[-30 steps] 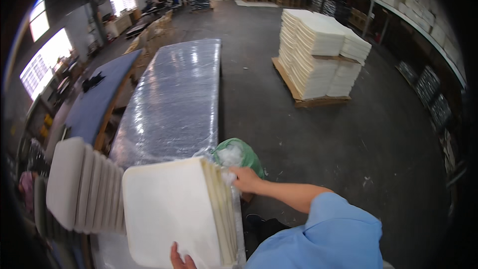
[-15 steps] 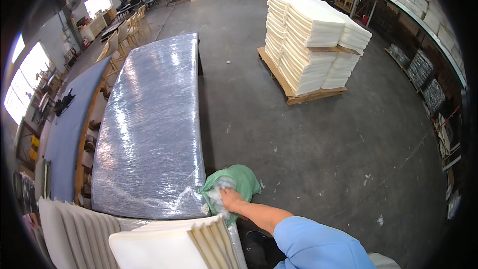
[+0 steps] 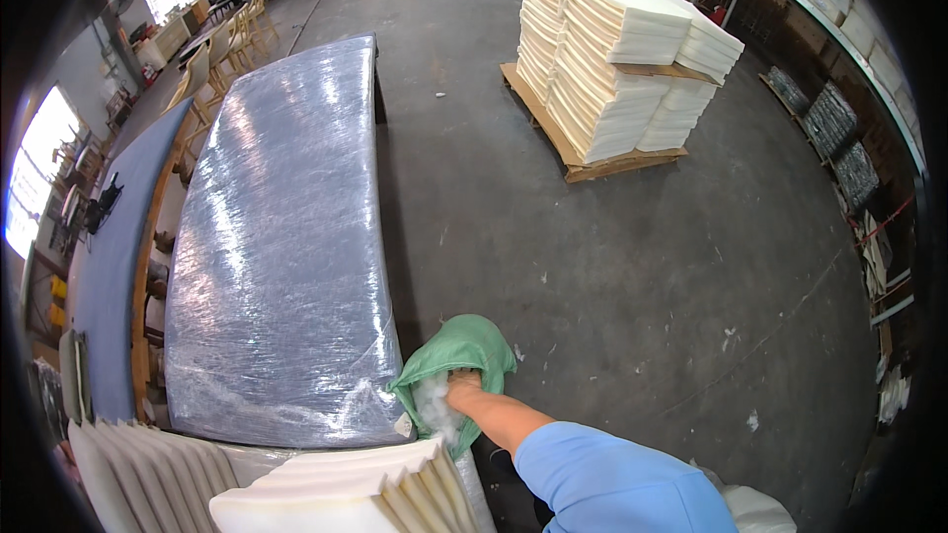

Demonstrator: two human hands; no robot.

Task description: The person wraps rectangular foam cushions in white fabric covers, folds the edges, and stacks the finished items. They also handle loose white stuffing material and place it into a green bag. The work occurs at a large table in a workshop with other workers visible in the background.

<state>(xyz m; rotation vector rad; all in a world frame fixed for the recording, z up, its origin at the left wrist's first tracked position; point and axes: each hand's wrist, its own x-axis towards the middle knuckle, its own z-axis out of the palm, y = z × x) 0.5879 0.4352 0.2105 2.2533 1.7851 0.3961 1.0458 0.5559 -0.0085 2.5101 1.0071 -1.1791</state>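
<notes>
My right hand (image 3: 462,388) reaches into the mouth of a green woven sack (image 3: 472,338). Its fingers are hidden inside the sack, so their grip does not show. White fluffy fibre stuffing (image 3: 434,401) fills the opening beside the hand. The sack stands against the near right corner of a long table (image 3: 281,237) covered in blue-grey cloth and clear plastic film. Close to the sack, on the near side, lie several cream foam pads (image 3: 306,494) with their edges together. My left hand is out of view.
More pale cushions (image 3: 148,464) stand in a row at the lower left. A second blue-topped table (image 3: 114,286) runs along the left. Tall stacks of white foam sheets (image 3: 612,59) rest on a pallet ahead. Scraps of fluff are scattered over the grey floor (image 3: 592,286).
My right hand has gone deeper into the green sack; its fingers, partly visible before, are now covered. The view has tilted slightly downward.
</notes>
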